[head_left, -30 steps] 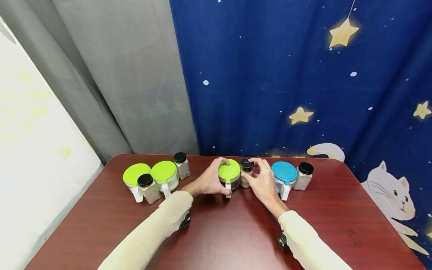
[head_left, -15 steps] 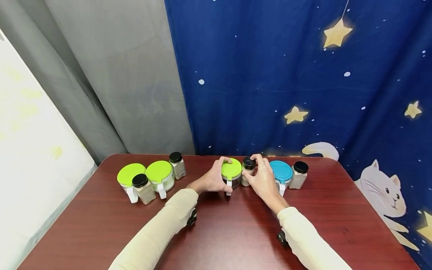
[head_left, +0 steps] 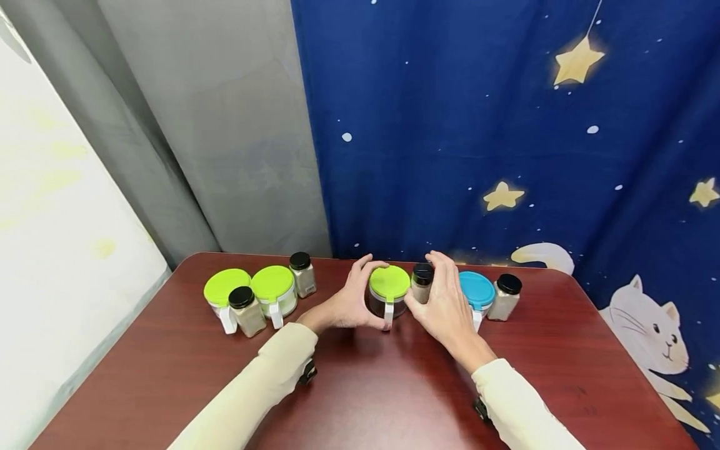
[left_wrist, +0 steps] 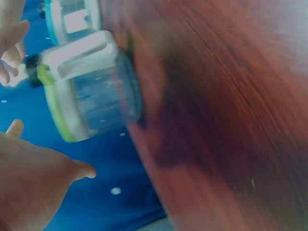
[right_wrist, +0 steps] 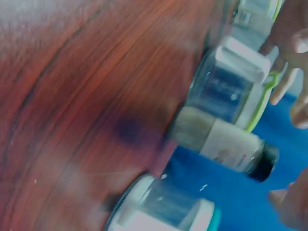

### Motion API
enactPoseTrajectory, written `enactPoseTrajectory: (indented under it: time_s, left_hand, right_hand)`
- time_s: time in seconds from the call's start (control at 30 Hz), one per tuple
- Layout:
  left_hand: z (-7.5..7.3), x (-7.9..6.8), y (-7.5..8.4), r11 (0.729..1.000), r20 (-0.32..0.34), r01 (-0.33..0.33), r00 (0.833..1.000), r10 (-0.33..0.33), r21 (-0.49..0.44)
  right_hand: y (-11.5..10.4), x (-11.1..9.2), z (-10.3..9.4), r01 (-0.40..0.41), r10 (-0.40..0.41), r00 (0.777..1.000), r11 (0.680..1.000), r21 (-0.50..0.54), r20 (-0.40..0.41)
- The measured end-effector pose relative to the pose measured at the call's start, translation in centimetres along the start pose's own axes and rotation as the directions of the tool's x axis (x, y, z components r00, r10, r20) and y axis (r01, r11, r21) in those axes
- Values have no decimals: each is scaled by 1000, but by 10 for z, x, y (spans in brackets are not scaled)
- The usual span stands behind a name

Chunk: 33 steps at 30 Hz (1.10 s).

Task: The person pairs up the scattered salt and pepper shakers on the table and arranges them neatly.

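In the head view, my left hand (head_left: 349, 306) curves around the left side of a seasoning jar (head_left: 390, 283) with a lime-green lid and a white handle. The left wrist view shows a gap between the thumb and this clear jar (left_wrist: 98, 101). Just right of it stands a spice bottle (head_left: 422, 275) with a black cap, partly covered by my right hand (head_left: 447, 312). Seen from the right wrist, the bottle (right_wrist: 226, 144) has a pale label and stands close against the jar, with the right fingertips (right_wrist: 281, 197) apart from its cap.
Right of the hands are a blue-lidded jar (head_left: 477, 289) and a black-capped bottle (head_left: 506, 297). Grouped at left are two lime-lidded jars (head_left: 273, 282) and two black-capped bottles (head_left: 247, 312). The red-brown table (head_left: 365, 387) ends at a blue curtain (head_left: 405, 156).
Both hands have loosened and spread away from the lime-lidded jar and the spice bottle beside it. The head view has shifted slightly.
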<state>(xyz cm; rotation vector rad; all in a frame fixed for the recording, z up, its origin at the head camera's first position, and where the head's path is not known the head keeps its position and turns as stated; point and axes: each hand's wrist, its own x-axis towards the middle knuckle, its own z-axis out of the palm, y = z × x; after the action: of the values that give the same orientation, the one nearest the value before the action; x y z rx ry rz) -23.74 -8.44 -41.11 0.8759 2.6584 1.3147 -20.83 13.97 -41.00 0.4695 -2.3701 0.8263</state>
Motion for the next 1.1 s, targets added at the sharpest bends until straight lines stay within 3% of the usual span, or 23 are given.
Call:
enactPoseTrajectory:
  time_s: [0.07, 0.13, 0.33, 0.5, 0.63, 0.7, 0.8, 0.93, 1.1]
  left_hand:
    - [-8, -12, 7, 999, -12, -52, 999, 52, 13]
    - [-14, -23, 13, 996, -18, -92, 996, 92, 7]
    - [-30, -46, 26, 991, -47, -127, 991, 126, -29]
    - [-44, -66, 30, 989, -63, -120, 991, 115, -82]
    - [-68, -86, 33, 987, -113, -114, 988, 102, -112]
    - [-87, -96, 33, 983, -166, -135, 979, 114, -122]
    - [-118, -111, 28, 969, -268, -191, 953, 143, -160]
    - [-154, -129, 15, 964, -369, -192, 922, 114, -183]
    - [-184, -145, -21, 985, -421, -71, 907, -2, -158]
  right_hand:
    - [-9, -1, -2, 120, -121, 992, 993, -11, -38]
    - [-17, 0, -3, 189, -189, 981, 982, -14, -44]
    - [-34, 5, -2, 160, -159, 987, 987, 16, -29]
    - [-39, 6, 7, 252, -252, 967, 968, -7, -24]
    - [-44, 7, 18, 304, -304, 952, 953, -19, -18]
    - [-46, 9, 25, 358, -359, 933, 932, -52, -3]
    - [-52, 11, 35, 468, -467, 884, 878, -103, 30]
    - [-64, 16, 49, 608, -605, 794, 785, -118, 64]
    - [-91, 18, 74, 788, -774, 616, 608, -96, 150]
